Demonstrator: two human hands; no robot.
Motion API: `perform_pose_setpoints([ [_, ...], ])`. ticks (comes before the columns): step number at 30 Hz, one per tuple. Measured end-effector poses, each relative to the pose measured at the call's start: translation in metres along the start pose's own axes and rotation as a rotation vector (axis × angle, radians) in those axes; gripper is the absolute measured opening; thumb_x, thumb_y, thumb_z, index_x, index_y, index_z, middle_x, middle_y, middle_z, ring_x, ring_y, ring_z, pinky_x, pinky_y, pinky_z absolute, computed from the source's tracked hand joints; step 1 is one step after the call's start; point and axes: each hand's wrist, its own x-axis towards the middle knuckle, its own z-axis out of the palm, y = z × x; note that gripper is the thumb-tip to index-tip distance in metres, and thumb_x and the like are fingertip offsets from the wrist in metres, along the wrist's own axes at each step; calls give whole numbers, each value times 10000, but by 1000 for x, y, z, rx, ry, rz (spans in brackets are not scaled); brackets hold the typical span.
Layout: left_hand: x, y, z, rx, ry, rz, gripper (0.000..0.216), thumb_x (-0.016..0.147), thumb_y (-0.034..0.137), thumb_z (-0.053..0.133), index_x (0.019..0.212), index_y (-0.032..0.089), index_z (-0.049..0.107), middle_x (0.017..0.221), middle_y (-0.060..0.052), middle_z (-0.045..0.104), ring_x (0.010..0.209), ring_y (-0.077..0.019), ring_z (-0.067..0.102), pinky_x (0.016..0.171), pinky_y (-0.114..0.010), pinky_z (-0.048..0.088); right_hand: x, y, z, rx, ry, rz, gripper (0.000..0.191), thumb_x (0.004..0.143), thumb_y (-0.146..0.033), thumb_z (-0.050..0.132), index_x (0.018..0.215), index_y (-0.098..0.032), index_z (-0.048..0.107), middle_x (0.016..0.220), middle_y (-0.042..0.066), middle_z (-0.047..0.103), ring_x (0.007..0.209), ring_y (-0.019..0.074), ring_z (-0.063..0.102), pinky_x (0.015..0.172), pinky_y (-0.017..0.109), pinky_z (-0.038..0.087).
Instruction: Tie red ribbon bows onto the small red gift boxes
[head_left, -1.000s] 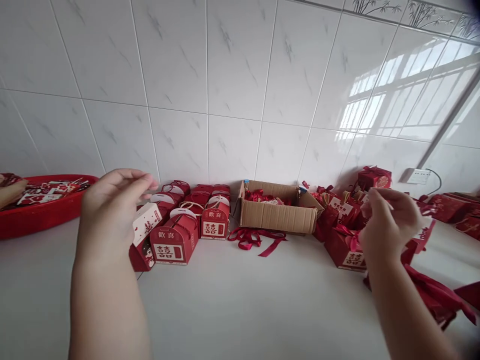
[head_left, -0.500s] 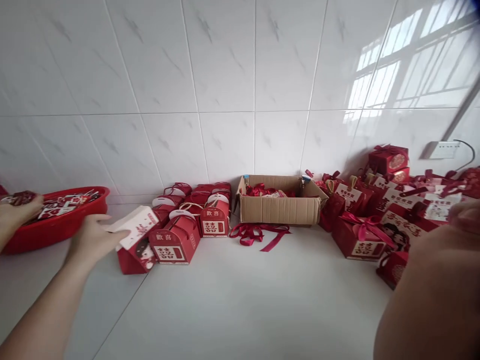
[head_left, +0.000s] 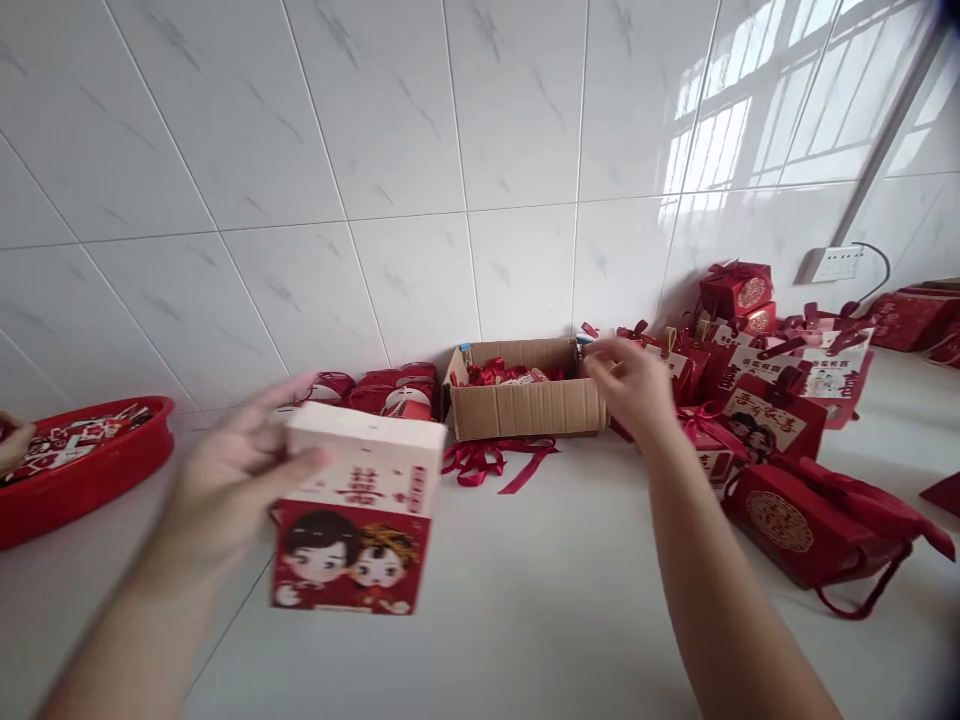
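In my left hand (head_left: 225,480) is a gift box (head_left: 352,540) with a white lid with red print and a cartoon couple on its red front. The thumb lies over the lid and the fingers are behind it. The box is tilted above the counter. My right hand (head_left: 634,385) is at the right end of a cardboard box (head_left: 525,410), its fingers loosely bent and apart, with nothing visible in them. Red ribbons (head_left: 495,372) and small printed pieces lie inside the cardboard box. A loose dark red ribbon (head_left: 480,462) lies in front of it.
At far left another person's hand (head_left: 13,445) is over a red basin (head_left: 90,480) of small wrapped packets. Red boxes (head_left: 397,385) stand behind my left hand. On the right are many red gift boxes and bags (head_left: 772,420), one box (head_left: 795,520) lying nearer. A socket (head_left: 832,264) is on the tiled wall.
My left hand has lifted the cartoon gift box off the counter and brought it right, towards me. My right hand has moved from the lower right to the cardboard box. The view has turned right.
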Motion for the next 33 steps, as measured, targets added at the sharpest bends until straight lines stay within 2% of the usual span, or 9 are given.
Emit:
perform_pose_setpoints([
  [2,-10,-11,44,-147,-236,-195,754,633,272,798,1314,326,477,808,-10,721,698,-169,657,649,-302,561,2,30,25,-166,-165,135,393,756,-274,589,1128,-152,618,1018,130,669,847,242,626,721,379,501],
  [6,-31,-27,108,-261,-526,-275,833,671,293,777,1389,309,354,875,-12,688,808,-168,639,736,-293,532,-7,70,59,-320,-275,76,650,765,-194,539,1396,-139,393,1430,160,397,1249,320,427,963,444,417],
  [8,-37,-33,123,-255,-602,-287,807,691,314,764,1384,280,352,938,-30,676,859,-174,626,788,-308,512,-11,77,64,-359,-280,36,690,765,-185,538,1428,-163,346,1456,146,347,1265,329,402,974,446,406],
  [11,-39,-43,129,-275,-757,-313,890,661,388,784,1405,247,317,965,-57,677,918,-204,619,839,-330,475,-8,77,58,-369,-285,42,560,791,-238,539,1343,-158,486,1296,150,484,1147,295,506,946,400,432],
  [14,-35,-54,130,-457,-887,-372,1075,630,698,633,1466,183,197,1045,-138,674,978,-276,620,860,-381,450,1,70,44,-350,-339,116,377,815,-259,534,1158,-159,654,1150,127,580,1025,245,579,920,346,445],
  [17,-28,-69,139,-462,-693,-393,1009,755,780,330,1490,153,35,930,-143,707,862,-254,655,770,-372,460,6,60,30,-330,-435,200,274,809,-225,547,1010,-180,727,1042,94,667,955,220,613,863,305,461],
  [21,-19,-92,160,-155,-383,-271,869,838,463,559,1484,218,33,806,-36,712,739,-173,654,701,-296,465,6,49,18,-353,-532,282,218,738,-189,612,898,-179,760,809,73,716,743,200,638,679,278,479],
  [28,-26,-130,180,32,-278,-102,480,840,396,549,1241,200,374,806,-50,711,773,-200,682,702,-321,507,4,49,10,-416,-657,311,127,697,-255,664,639,-176,743,540,52,637,523,164,569,524,263,411],
  [33,-35,-155,181,61,-255,-1,301,876,412,488,1074,206,392,914,-96,715,880,-218,683,739,-344,511,6,62,25,-478,-518,276,127,742,-208,603,735,-199,729,755,90,701,698,211,620,623,286,414],
])
